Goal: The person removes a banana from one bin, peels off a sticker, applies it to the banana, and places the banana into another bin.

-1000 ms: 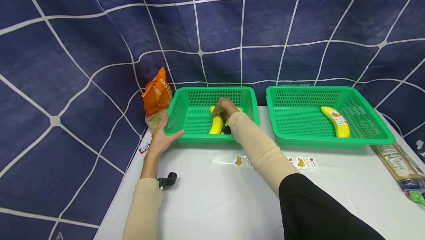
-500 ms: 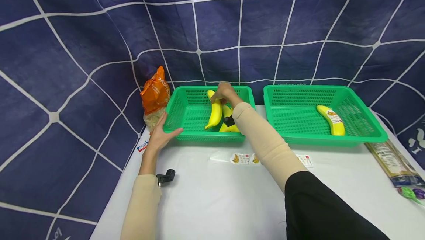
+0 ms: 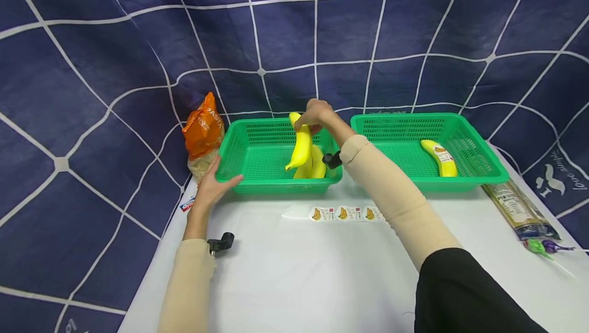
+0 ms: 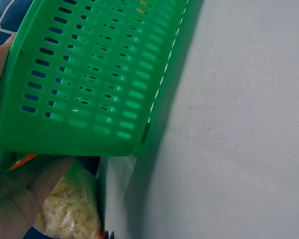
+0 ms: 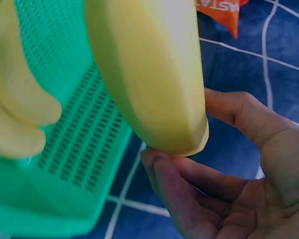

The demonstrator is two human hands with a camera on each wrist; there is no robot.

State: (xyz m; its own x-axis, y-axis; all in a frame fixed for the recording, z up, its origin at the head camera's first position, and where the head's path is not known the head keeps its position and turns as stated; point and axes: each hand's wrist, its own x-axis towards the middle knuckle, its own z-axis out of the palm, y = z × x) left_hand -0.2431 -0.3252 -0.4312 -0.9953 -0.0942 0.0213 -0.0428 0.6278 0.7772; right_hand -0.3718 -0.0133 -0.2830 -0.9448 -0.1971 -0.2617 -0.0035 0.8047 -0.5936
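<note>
over the left basket (image 3: pixel 276 188) in the head view, the right hand (image 3: pixel 317 114) pinched a tilted banana (image 3: pixel 301 146), two bananas (image 3: pixel 318 163) below; the left hand (image 3: pixel 210 187) was spread at the basket's end. the right basket (image 3: pixel 460 180) held a labelled banana (image 3: pixel 440 158). in the left wrist view, a bag (image 4: pixel 72 209) stood beside the hand; in the right wrist view, fingers (image 5: pixel 175 194) gripped the banana's end.

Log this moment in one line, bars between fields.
right hand: pinches banana above left basket | left hand: at that basket's corner | right basket: labelled banana
</note>
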